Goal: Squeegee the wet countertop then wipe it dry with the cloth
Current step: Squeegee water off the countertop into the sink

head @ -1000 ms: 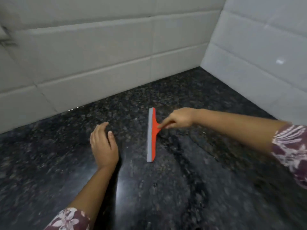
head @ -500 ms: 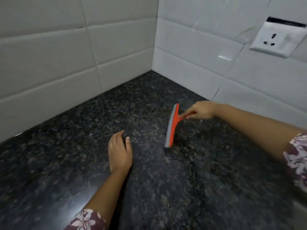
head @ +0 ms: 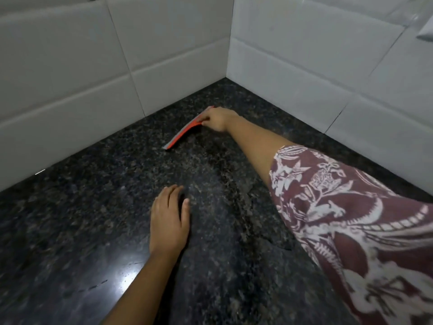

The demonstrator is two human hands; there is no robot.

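Single view only, head-worn wide-angle camera, so no overlap with another view to record. It looks forward and steeply down onto a dark speckled countertop (head: 98, 231), which fills the lower two thirds of the frame. It faces an inside corner of white tiled walls (head: 164, 43); the corner seam runs down just right of centre at the top. The tile lines bow, as a wide lens gives. Close range: a patterned sleeve (head: 351, 219) looms large at lower right.
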